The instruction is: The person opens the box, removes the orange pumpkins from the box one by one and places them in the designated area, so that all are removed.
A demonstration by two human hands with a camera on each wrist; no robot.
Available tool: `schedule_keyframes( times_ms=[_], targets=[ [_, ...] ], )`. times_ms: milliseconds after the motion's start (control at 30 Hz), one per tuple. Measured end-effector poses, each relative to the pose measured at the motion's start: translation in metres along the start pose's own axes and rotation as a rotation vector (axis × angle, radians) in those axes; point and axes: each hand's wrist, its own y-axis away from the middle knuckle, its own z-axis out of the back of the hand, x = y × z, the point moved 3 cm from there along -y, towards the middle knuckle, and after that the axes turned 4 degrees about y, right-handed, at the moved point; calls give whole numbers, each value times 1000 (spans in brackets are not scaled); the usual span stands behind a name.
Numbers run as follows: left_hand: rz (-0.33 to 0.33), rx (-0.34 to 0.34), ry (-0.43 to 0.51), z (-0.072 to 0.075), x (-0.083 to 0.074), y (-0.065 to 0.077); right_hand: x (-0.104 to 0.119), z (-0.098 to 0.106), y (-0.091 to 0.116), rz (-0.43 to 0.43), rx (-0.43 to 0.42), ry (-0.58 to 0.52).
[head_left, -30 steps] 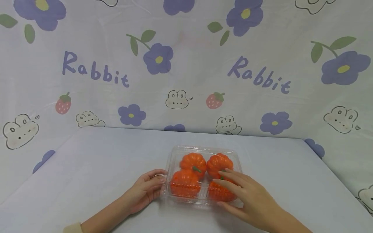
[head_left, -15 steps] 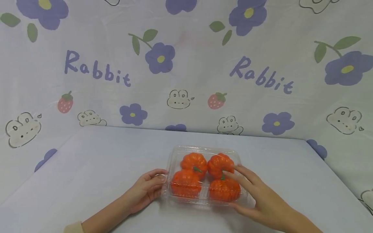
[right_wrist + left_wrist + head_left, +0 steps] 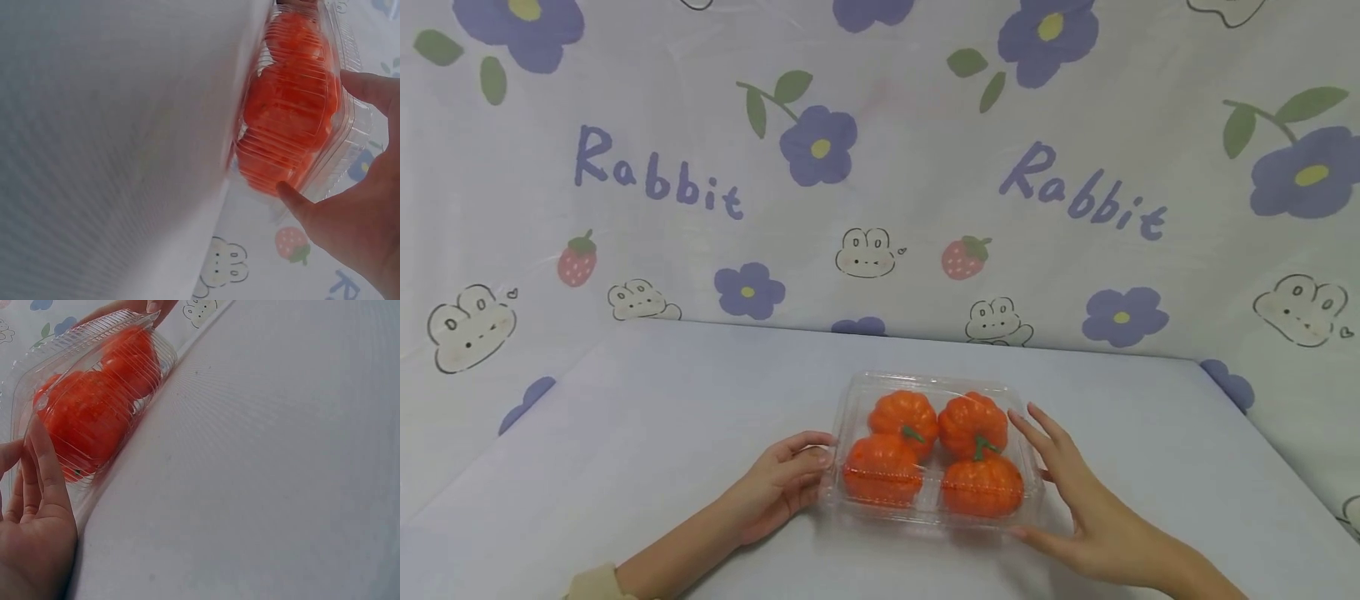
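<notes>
A clear plastic clamshell box (image 3: pixel 931 500) with its lid down sits on the white table in the head view. Inside are several small orange pumpkins (image 3: pixel 982 485) with green stems. At the box's left edge, my left hand (image 3: pixel 782 487) pinches the rim between thumb and fingers, as the left wrist view also shows. My right hand (image 3: pixel 1093 517) is at the right side, thumb near the front right corner and fingers spread along the edge. In the right wrist view, that thumb (image 3: pixel 294 199) lies against or very near the box wall; contact is unclear.
The white tabletop (image 3: pixel 700 392) spreads around the box. Behind it hangs a white cloth (image 3: pixel 910 192) printed with purple flowers, rabbits, strawberries and the word Rabbit.
My right hand has moved right, from over the front right pumpkin to the box's right edge. My left hand keeps its place at the left edge. The view has shifted slightly.
</notes>
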Motion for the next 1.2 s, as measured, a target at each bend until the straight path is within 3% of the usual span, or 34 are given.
schedule_keyframes(
  times_ms=[200, 567, 767, 1033, 1200],
  targets=[
    [-3, 7, -3, 2, 0, 0, -7, 0, 1, -20, 39, -129],
    [1, 5, -8, 4, 0, 0, -21, -1, 5, -241, 179, -366],
    [9, -6, -18, 2, -2, 2, -33, -3, 7, -263, 220, -442],
    [4, 4, -15, 2, -1, 1, -52, -4, 13, -328, 405, -677],
    [4, 2, -14, 3, -1, 1, -60, -3, 16, -400, 512, -754]
  ],
)
